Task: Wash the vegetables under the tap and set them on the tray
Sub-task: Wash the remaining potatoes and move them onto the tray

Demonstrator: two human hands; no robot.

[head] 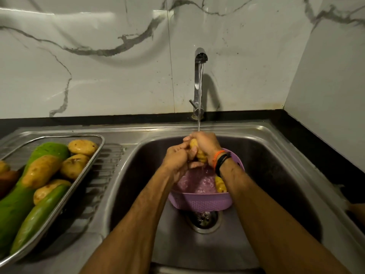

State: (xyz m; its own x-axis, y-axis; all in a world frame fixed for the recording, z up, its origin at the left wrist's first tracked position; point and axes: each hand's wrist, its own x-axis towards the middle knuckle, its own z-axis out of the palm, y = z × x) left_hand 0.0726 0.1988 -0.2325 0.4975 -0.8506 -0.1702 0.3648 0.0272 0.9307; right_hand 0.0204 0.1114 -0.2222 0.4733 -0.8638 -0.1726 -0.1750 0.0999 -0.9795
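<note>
Both your hands, left hand and right hand, are wrapped together around one upright potato under the tap, while the tray of washed vegetables lies well to the tap's left, nearer your left arm.

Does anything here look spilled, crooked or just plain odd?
Nothing much. The wall behind the tap is speckled with dark spots and stained along its base. Otherwise both hands hold a potato under the water above the basket.
</note>
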